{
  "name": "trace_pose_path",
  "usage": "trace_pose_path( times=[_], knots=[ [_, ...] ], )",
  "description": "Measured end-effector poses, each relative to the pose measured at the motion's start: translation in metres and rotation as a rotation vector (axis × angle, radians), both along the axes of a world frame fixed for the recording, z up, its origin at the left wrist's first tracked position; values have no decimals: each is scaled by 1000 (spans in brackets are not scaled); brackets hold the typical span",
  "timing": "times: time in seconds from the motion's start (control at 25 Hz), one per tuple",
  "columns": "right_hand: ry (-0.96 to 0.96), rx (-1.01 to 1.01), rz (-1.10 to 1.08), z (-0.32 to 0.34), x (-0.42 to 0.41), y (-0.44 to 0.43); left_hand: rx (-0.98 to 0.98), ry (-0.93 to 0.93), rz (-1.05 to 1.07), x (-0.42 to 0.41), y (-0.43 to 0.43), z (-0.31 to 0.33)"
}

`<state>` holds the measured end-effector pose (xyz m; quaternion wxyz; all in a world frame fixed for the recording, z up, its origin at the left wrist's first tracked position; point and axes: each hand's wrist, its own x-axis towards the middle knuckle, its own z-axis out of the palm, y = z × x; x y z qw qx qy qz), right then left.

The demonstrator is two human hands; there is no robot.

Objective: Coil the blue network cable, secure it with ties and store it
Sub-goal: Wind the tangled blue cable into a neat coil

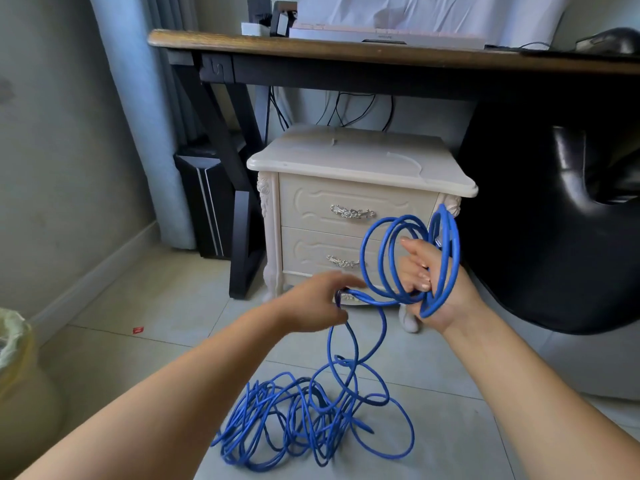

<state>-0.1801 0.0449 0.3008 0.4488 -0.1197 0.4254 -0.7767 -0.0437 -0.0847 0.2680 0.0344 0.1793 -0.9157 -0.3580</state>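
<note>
The blue network cable (304, 420) lies mostly as a loose tangle on the tiled floor near the bottom centre. Several loops of it stand upright in my right hand (433, 289), which is shut around their lower part in front of the cabinet. A strand runs from those loops leftward to my left hand (318, 303), whose fingers pinch it, then drops down to the pile. No ties can be made out for certain; a pale curved strip lies on the cabinet top.
A cream bedside cabinet (356, 209) with two drawers stands under a dark wooden desk (346, 51). A black chair (571, 220) is at the right, a computer tower (204, 202) at the left, a lined bin (14, 341) at the far left.
</note>
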Motion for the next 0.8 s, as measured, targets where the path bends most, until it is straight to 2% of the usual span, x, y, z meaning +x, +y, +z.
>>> trace_pose_path(
  times=[0.04, 0.08, 0.12, 0.28, 0.4, 0.44, 0.52, 0.6, 0.64, 0.72, 0.8],
  knots=[
    [-12, 12, 7, 2, -2, 2, -118, -19, -19, -2, -1, -6],
    [-12, 35, -14, 2, -6, 3, -121, 0, -5, -4, -1, -8],
    [3, 71, -63, 0, -10, 4, -39, 23, 30, -5, -4, -7],
    [187, 268, -295, -7, -24, 6, 622, 24, -8, -4, -7, 3],
    [284, 340, -399, -8, -25, 9, 826, 60, -33, -7, 2, 6],
    [317, 357, -415, -8, -24, 9, 833, 67, -14, -10, 6, 6],
    [347, 374, -438, -8, -23, 10, 682, 108, 32, -14, 14, 9],
    [284, 348, -447, -8, -25, 9, 493, 208, 67, -16, 21, 9],
    [208, 312, -439, -8, -27, 9, 466, 258, 80, -17, 22, 8],
    [27, 201, -386, -6, -30, 11, 535, 339, 130, -17, 23, 8],
    [-61, 87, -302, -4, -32, 14, 665, 385, 193, -15, 26, 12]
  ],
)
